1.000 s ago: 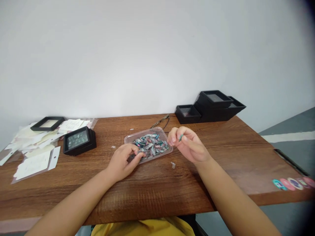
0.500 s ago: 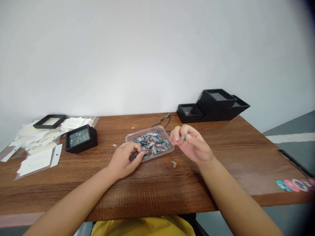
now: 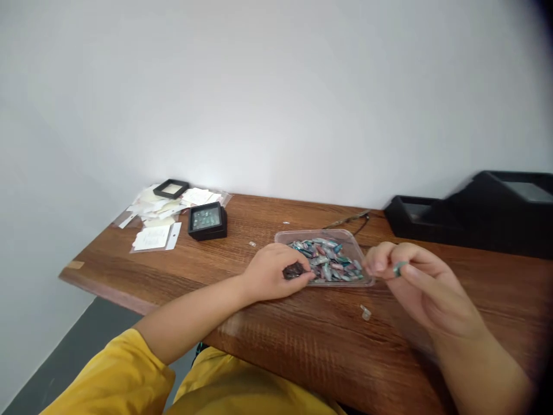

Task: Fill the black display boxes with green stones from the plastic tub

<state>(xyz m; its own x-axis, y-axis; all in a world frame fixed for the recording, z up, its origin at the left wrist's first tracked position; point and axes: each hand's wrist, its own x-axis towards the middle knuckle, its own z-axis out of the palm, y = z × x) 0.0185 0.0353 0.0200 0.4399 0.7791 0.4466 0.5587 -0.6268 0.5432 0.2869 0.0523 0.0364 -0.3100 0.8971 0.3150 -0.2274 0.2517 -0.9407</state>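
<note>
A clear plastic tray (image 3: 283,237) on the wooden table holds many small teal, pink and silvery wrapped pieces (image 3: 326,259). At its left edge, my left hand (image 3: 276,271) is curled around a dark brown, shiny item (image 3: 294,270), its fingertips by the tray's near left part. My right hand (image 3: 421,282) is raised at the tray's right side, pinching a small green piece (image 3: 399,268) between thumb and forefinger.
Black boxes (image 3: 458,216) stand against the wall at the right. At the left are a stacked black framed box (image 3: 207,221), another frame (image 3: 171,188) and white cards (image 3: 152,237). Clear bits (image 3: 365,313) lie before the tray, with a dark cord (image 3: 345,220) behind it.
The view has swung to the left, so the table and its objects appear farther right. Both hands keep their grips, on the brown item and the green piece.
</note>
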